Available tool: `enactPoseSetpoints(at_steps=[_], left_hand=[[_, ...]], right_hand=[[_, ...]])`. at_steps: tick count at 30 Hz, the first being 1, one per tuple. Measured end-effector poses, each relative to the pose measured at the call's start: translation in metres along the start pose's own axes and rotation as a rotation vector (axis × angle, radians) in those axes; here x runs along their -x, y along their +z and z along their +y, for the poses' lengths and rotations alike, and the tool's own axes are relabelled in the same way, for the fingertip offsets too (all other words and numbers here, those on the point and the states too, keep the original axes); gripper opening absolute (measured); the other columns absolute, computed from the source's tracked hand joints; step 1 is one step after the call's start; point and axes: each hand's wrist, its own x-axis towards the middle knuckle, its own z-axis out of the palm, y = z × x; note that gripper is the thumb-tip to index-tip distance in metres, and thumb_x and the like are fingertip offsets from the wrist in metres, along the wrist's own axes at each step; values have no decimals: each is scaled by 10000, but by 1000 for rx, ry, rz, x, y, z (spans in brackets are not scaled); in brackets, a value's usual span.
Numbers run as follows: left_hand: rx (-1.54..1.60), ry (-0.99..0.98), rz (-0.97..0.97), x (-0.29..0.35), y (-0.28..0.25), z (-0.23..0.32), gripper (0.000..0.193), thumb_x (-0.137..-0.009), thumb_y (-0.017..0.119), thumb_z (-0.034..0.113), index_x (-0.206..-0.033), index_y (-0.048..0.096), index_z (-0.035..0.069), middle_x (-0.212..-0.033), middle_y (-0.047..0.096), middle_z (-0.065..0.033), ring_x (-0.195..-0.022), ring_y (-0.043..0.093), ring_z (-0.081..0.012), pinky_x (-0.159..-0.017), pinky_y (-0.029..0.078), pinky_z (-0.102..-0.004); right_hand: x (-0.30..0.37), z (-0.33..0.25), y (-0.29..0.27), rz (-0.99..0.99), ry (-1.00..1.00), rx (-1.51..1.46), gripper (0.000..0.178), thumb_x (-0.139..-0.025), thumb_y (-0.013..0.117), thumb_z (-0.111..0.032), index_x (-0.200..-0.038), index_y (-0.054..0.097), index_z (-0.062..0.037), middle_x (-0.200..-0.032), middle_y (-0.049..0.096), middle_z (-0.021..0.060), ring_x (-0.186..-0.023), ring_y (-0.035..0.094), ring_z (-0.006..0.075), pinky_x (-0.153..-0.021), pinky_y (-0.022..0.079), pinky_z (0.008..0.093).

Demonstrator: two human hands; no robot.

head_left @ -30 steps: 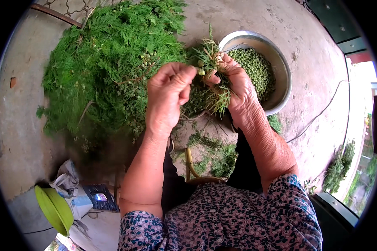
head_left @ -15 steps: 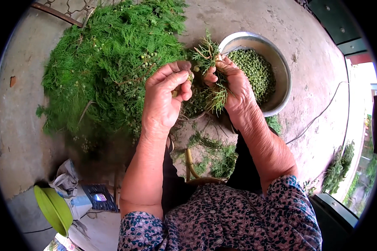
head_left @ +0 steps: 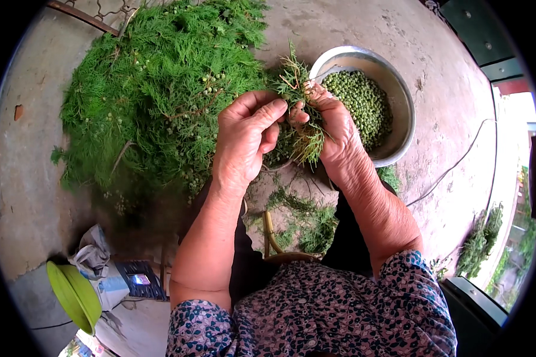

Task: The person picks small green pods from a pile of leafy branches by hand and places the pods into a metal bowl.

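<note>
My right hand [head_left: 336,122] is closed round a small evergreen sprig [head_left: 293,74], whose scaly green tips stick out above and below the fingers. Against that sprig, my left hand [head_left: 244,128] pinches with thumb and forefinger, the other fingers curled. Small round green cones showed in those fingers half a second ago; the fingers now cover them. Just right of my right hand stands a wide metal basin [head_left: 404,119], partly filled with picked green cones [head_left: 360,104]. To the left lies a big heap of cut evergreen branches [head_left: 155,101], with pale cones among the foliage.
Loose green clippings [head_left: 318,229] lie on the concrete floor between my knees. A bright green bowl [head_left: 74,297] and a grey bag [head_left: 93,253] are at the lower left. A thin cable [head_left: 452,163] crosses the floor at right, near more cut greenery [head_left: 482,238].
My left hand has moved right and slightly up, from beside the sprig to touching it. The right hand keeps its hold on the sprig, nearly in place.
</note>
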Motion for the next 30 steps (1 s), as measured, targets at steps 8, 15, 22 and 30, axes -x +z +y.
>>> enactPoseSetpoints(at_steps=[8, 15, 22, 30], left_hand=[[-51, 22, -8, 1, 3, 0, 48, -799, 583, 34, -832, 575, 0, -681, 557, -45, -433, 427, -43, -336, 265, -162], [107, 26, 5, 2, -6, 4, 49, -744, 548, 2, -783, 535, 29, -669, 563, -67, -446, 456, -55, -346, 301, -169], [120, 8, 76, 0, 2, 3, 58, -788, 593, 55, -822, 555, 28, -703, 570, -49, -462, 454, -56, -362, 312, -176], [-118, 136, -16, -1, -3, -2, 82, -791, 629, 74, -837, 583, 23, -668, 559, -8, -446, 425, -35, -352, 291, -159]], right_hand=[[-10, 1, -11, -29, -74, 129, 114, -896, 423, -61, -971, 488, -5, -778, 504, 38, -549, 468, 105, -487, 413, 212], [-7, -10, -6, -23, -61, -19, 160, -899, 366, -29, -983, 498, 0, -776, 519, 49, -536, 458, 99, -469, 412, 206], [-6, -3, -5, -34, 6, 18, 185, -905, 364, -31, -1028, 492, 19, -797, 535, 70, -550, 485, 114, -461, 432, 204], [-5, 0, -7, -96, 15, 107, 152, -906, 384, -49, -990, 497, 7, -831, 551, 68, -540, 492, 106, -458, 432, 197]])
